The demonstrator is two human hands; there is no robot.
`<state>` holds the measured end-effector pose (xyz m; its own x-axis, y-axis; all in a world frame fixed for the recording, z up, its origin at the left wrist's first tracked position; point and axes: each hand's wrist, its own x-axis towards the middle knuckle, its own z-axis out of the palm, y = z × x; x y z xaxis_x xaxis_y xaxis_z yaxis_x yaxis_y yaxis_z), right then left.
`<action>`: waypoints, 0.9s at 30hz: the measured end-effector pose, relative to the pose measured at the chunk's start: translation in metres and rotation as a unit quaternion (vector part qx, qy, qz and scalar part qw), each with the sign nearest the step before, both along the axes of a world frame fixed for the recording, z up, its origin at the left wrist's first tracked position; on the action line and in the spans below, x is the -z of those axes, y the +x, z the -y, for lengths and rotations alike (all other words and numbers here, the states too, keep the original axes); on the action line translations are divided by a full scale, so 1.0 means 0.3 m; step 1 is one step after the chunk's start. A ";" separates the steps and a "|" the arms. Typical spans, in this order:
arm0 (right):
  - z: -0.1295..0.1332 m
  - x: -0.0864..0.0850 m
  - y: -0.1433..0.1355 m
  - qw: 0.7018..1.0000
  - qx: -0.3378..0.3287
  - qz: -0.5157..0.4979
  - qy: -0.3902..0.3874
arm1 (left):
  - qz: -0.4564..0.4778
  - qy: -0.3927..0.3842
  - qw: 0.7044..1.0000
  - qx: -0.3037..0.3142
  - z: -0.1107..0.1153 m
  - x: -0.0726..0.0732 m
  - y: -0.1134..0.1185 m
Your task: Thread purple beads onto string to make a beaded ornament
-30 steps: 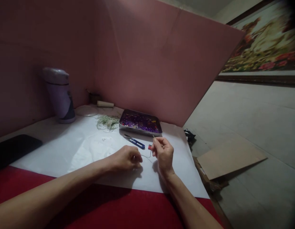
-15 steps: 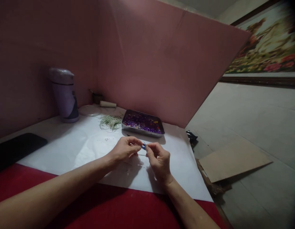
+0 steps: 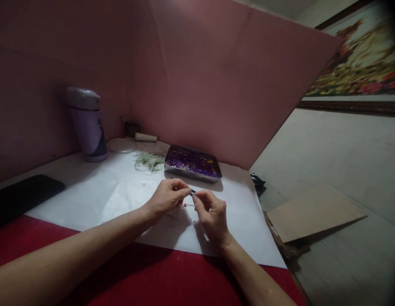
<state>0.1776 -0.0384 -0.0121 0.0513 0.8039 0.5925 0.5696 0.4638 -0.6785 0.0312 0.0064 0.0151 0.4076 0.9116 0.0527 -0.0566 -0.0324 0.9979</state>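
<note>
Between my two hands, above the white sheet (image 3: 242, 221), is a small dark blue item (image 3: 192, 192), too small to name. My left hand (image 3: 170, 196) pinches its left end with thumb and forefinger. The right end is between the thumb and curled fingers of my right hand (image 3: 211, 212). Just below hangs a thin pale cord with a red bead (image 3: 185, 205), running between the hands. Beyond them a metal tray (image 3: 194, 173) holds purple beads and a few yellow and red pieces. A tangle of pale green thread (image 3: 149, 162) lies left of the tray.
A purple bottle (image 3: 89, 127) stands at the back left, near a clear round lid (image 3: 121, 145) and a pale roll (image 3: 145, 137). A black flat object (image 3: 28, 197) lies at the left edge. Pink panels (image 3: 216, 85) rise behind. Cardboard (image 3: 315, 210) is at the right.
The blue item now shows as a narrow strip between the fingertips, where it looked wider and looped. A red bead on the cord has come into clearer view. The camera view has shifted slightly.
</note>
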 end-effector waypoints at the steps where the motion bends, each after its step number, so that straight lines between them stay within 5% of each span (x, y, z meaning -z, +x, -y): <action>1: -0.002 0.002 0.001 1.000 0.001 0.001 0.003 | 0.006 -0.005 1.000 -0.003 -0.002 0.001 -0.001; 12: 0.011 -0.007 -0.001 0.998 0.034 -0.034 0.051 | 0.193 -0.197 0.958 0.083 -0.028 -0.007 -0.020; 27: 0.027 -0.011 -0.023 0.999 0.007 -0.005 0.049 | 0.249 -0.166 0.945 0.128 -0.053 0.043 -0.019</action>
<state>0.1707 -0.0464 -0.0087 0.0688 0.7410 0.6679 0.5703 0.5201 -0.6358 0.0256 0.0223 0.0023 0.6171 0.7866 0.0237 -0.4858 0.3571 0.7978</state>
